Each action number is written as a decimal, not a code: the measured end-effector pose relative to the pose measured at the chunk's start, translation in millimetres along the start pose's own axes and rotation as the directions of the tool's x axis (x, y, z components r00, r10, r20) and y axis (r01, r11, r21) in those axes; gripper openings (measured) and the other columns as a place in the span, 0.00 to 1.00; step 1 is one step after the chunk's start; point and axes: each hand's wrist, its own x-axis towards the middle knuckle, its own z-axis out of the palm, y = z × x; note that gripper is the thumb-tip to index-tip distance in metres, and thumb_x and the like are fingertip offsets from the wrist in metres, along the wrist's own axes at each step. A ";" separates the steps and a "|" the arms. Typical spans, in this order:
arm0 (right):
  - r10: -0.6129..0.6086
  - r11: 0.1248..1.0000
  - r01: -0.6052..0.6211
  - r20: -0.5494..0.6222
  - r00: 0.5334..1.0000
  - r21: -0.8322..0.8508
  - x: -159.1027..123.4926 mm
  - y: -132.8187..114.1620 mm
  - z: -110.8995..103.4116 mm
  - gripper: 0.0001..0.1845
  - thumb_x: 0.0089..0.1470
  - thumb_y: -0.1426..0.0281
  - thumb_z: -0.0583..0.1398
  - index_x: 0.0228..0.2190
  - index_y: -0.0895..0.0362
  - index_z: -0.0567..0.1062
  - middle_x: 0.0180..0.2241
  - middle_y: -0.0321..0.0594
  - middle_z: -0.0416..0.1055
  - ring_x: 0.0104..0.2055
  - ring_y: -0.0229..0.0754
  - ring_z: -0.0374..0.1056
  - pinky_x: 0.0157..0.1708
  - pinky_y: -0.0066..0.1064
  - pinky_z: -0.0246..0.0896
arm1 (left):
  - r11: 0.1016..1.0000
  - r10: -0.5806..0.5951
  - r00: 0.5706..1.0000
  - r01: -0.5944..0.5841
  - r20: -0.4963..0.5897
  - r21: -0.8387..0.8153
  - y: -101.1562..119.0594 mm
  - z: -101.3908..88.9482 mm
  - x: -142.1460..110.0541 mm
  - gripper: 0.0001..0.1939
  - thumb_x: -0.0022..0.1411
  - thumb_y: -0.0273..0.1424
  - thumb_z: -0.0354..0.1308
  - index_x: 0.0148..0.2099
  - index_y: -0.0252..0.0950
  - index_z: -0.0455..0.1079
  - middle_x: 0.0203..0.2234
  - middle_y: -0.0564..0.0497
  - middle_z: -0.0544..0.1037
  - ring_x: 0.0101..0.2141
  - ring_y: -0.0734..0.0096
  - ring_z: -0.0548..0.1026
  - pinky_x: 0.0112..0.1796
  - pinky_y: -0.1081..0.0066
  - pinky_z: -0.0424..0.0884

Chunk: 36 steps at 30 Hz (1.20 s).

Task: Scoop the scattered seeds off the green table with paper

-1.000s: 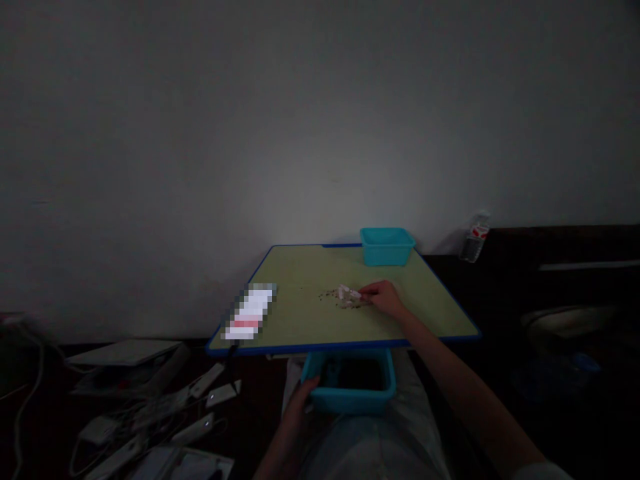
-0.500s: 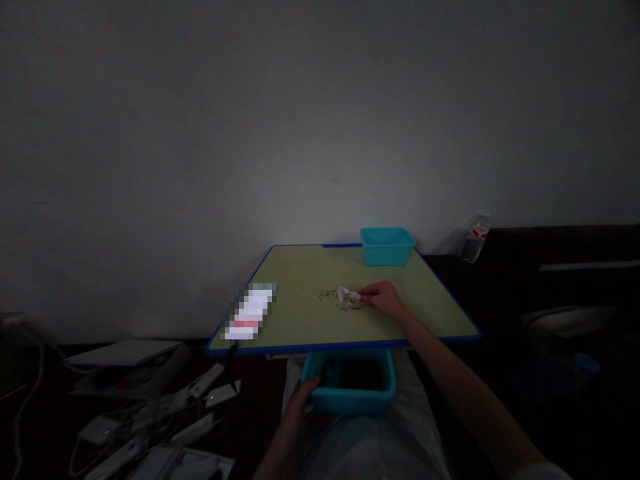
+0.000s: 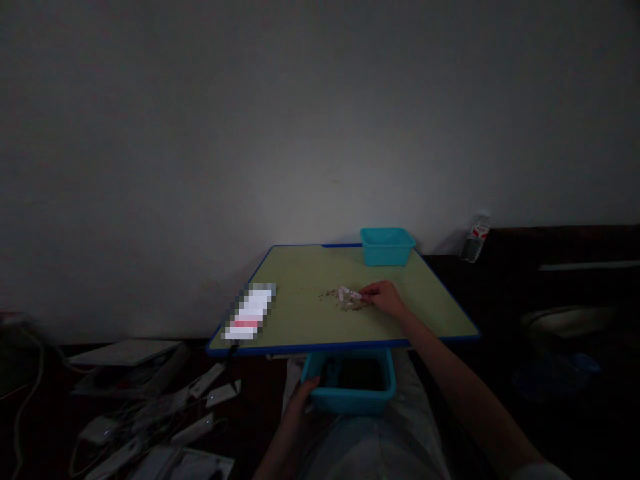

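A crumpled white tissue (image 3: 349, 294) lies on the greenish tabletop among small dark crumbs (image 3: 327, 294). My right hand (image 3: 383, 297) reaches in from the right, its fingers pinched at the tissue's right edge. In my lap, below the table's front edge, sits a turquoise plastic bin (image 3: 353, 401). My left hand (image 3: 303, 393) grips its left side, thumb on the rim. The inside of that bin is dark, and I cannot make out what it holds.
The table (image 3: 300, 327) has a blue edge. A second turquoise bin (image 3: 387, 253) stands at its back right, and a phone with a blurred screen (image 3: 250, 313) lies at the left. Chargers and cables (image 3: 165, 407) clutter the lower left. A plastic bottle (image 3: 475, 240) leans by the wall.
The tissue has changed shape slightly under my right fingers, which have barely moved. My left hand and the bin in my lap are where they were.
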 end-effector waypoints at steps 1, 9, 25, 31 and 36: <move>0.001 1.000 -0.001 -0.005 1.000 0.003 0.0 0.3 0.2 0.12 0.44 0.72 0.60 0.32 0.55 0.82 0.30 0.38 0.79 0.31 0.43 0.73 0.32 0.30 0.65 | 1.000 -0.003 1.000 0.003 -0.003 0.002 -0.1 -0.4 1.3 0.33 0.46 0.41 0.64 0.54 0.38 0.64 0.43 0.38 0.74 0.39 0.48 0.77 0.37 0.55 0.73; 0.015 1.000 -0.015 0.012 1.000 0.016 1.4 5.3 1.4 0.12 0.44 0.72 0.61 0.32 0.56 0.82 0.27 0.38 0.79 0.28 0.41 0.72 0.28 0.28 0.62 | 1.000 0.005 1.000 -0.005 0.001 0.021 -2.0 -4.2 11.3 0.28 0.46 0.40 0.64 0.51 0.40 0.65 0.47 0.39 0.72 0.38 0.50 0.77 0.37 0.54 0.73; -0.246 0.818 0.185 -0.041 0.968 -0.545 -42.0 -32.9 -38.0 0.19 0.50 0.78 0.56 0.40 0.51 0.80 0.36 0.38 0.79 0.38 0.42 0.72 0.40 0.30 0.62 | 1.000 -0.017 0.999 0.016 0.037 0.024 -0.7 -3.9 9.5 0.35 0.48 0.42 0.63 0.58 0.41 0.61 0.49 0.38 0.72 0.37 0.52 0.78 0.37 0.54 0.73; -0.301 0.706 0.266 0.062 0.951 -0.657 -45.0 -51.6 -32.1 0.21 0.48 0.80 0.55 0.41 0.53 0.79 0.38 0.41 0.78 0.42 0.44 0.70 0.44 0.32 0.60 | 0.999 0.005 0.999 -0.006 0.033 0.040 -1.2 -3.6 14.8 0.34 0.48 0.41 0.63 0.56 0.39 0.60 0.47 0.36 0.71 0.35 0.52 0.77 0.36 0.54 0.74; -0.318 0.687 0.267 0.050 0.947 -0.676 -41.9 -50.4 -29.1 0.23 0.47 0.81 0.55 0.43 0.54 0.78 0.39 0.40 0.78 0.42 0.44 0.69 0.44 0.33 0.60 | 1.000 -0.010 0.999 0.010 0.048 0.017 -1.7 -3.8 11.5 0.34 0.47 0.41 0.63 0.57 0.40 0.61 0.46 0.38 0.73 0.37 0.51 0.77 0.37 0.53 0.73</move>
